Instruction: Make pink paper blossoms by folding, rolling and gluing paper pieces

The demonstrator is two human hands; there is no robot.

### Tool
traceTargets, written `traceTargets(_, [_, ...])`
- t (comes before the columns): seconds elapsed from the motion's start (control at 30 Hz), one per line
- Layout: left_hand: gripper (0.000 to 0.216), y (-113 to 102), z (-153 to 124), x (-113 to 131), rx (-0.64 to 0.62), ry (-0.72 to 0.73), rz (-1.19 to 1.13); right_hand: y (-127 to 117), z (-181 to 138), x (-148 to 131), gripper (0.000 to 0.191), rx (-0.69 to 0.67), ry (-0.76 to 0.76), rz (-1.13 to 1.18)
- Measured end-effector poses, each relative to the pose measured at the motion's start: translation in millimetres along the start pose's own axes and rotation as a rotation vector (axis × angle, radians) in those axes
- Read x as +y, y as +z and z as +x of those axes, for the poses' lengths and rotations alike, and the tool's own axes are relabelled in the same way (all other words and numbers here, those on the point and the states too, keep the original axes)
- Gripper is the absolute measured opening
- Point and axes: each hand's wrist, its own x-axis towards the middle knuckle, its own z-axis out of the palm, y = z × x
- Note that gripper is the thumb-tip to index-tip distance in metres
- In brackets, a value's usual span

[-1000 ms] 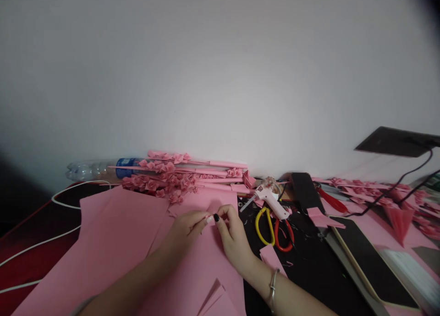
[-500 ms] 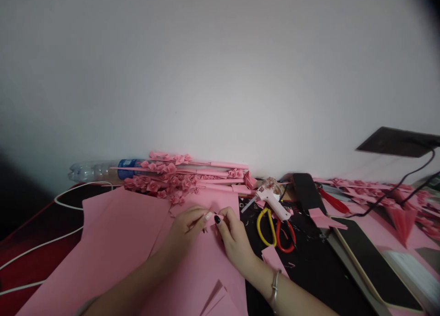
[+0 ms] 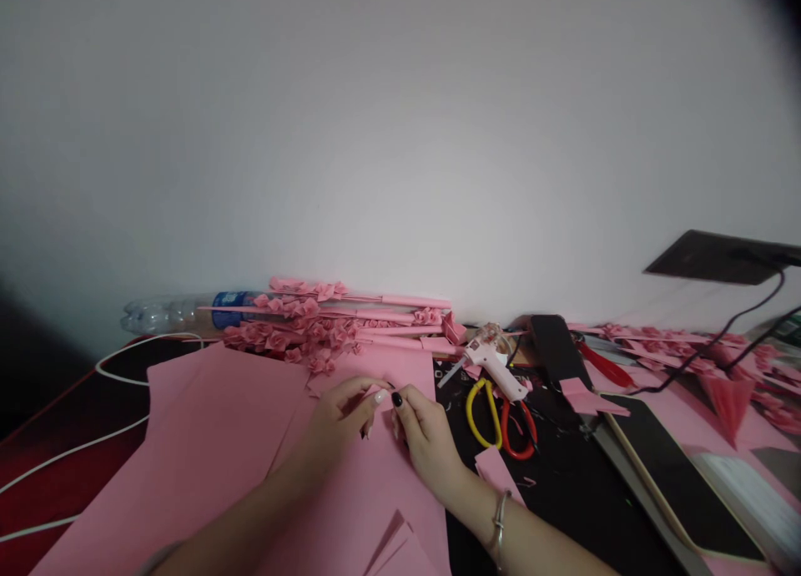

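Observation:
My left hand (image 3: 348,413) and my right hand (image 3: 425,432) meet fingertip to fingertip over large sheets of pink paper (image 3: 231,409). Thumbs and forefingers of both pinch a small piece of pink paper (image 3: 376,389), mostly covered by the fingers. Folded pink slips (image 3: 404,553) lie below my hands. To the right of my right hand are a pink hot glue gun (image 3: 496,371) and scissors (image 3: 485,417) with one yellow and one red handle loop. Behind my hands are pink paper flowers (image 3: 313,334) on long paper stems.
A clear plastic bottle (image 3: 168,313) with a blue label lies by the wall. A white cable (image 3: 122,367) curls at left. On the right are a black phone (image 3: 556,346), a larger dark-screened device (image 3: 682,476), more paper flowers (image 3: 760,359) and a dark wall plate (image 3: 719,257) with cords.
Both hands stay together around the small paper, with only slight finger shifts. Less of the paper shows between the fingertips now. Nothing on the table has been moved.

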Motion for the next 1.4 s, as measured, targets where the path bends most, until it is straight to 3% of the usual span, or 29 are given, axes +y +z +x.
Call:
traceTargets(0.67, [0.045, -3.6, -2.7, -0.9, 0.025, 0.205, 0.106, 0.0, -1.5, -0.8, 0.028, -0.032, -0.032, 0.017])
traceTargets(1.03, [0.046, -4.0, -2.2, -1.0, 0.026, 0.191, 0.071, -0.7, -0.9, -2.0, 0.031, -0.047, -0.012, -0.004])
traceTargets(1.2, [0.039, -4.4, -1.2, -2.6, -0.023, 0.090, -0.031, -1.1, -1.6, -0.1, 0.032, -0.002, -0.009, -0.025])
traceTargets(1.4, [0.026, -3.4, 2.4, -3.0, -0.060, 0.004, 0.048, -0.8, -1.3, 3.9, 0.035, 0.028, 0.014, -0.037])
